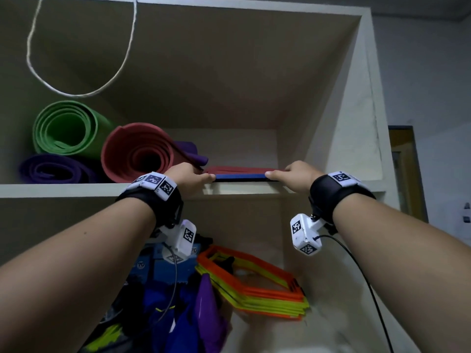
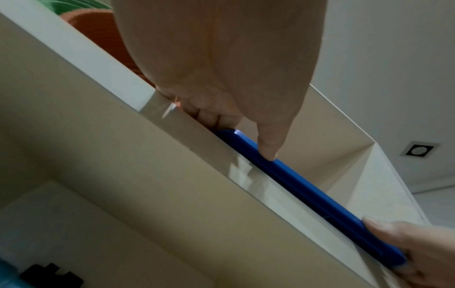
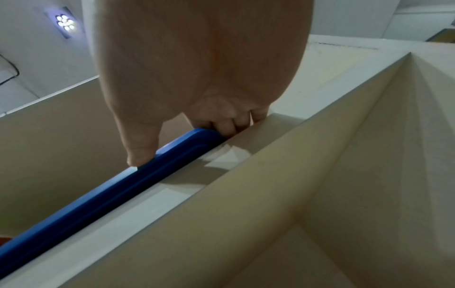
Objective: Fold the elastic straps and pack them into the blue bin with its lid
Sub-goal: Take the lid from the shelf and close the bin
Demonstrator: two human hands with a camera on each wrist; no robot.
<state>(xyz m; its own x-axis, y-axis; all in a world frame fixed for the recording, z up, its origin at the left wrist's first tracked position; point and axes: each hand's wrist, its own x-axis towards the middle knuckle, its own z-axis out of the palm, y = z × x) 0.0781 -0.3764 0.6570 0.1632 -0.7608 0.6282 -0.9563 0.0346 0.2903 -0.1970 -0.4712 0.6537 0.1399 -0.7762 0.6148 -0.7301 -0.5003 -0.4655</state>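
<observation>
A flat blue lid [image 1: 239,177] lies at the front edge of the upper shelf [image 1: 76,189]; only its thin front edge shows. Red elastic straps [image 1: 237,170] lie flat on top of it. My left hand [image 1: 193,175] grips the lid's left end, and my right hand [image 1: 290,174] grips its right end. In the left wrist view the thumb [image 2: 268,152] presses on the blue lid [image 2: 307,187] and the fingers curl round its corner. The right wrist view shows the same hold by my right hand [image 3: 192,136] on the blue lid [image 3: 123,187]. No bin body is visible.
Rolled mats fill the left of the upper shelf: green [image 1: 66,128], red [image 1: 137,151], purple [image 1: 56,169]. A white rope loop [image 1: 76,93] hangs above. On the lower shelf sit orange and yellow hexagon frames [image 1: 254,284] and blue and purple gear [image 1: 178,301]. The cabinet's side wall [image 1: 356,123] is close on the right.
</observation>
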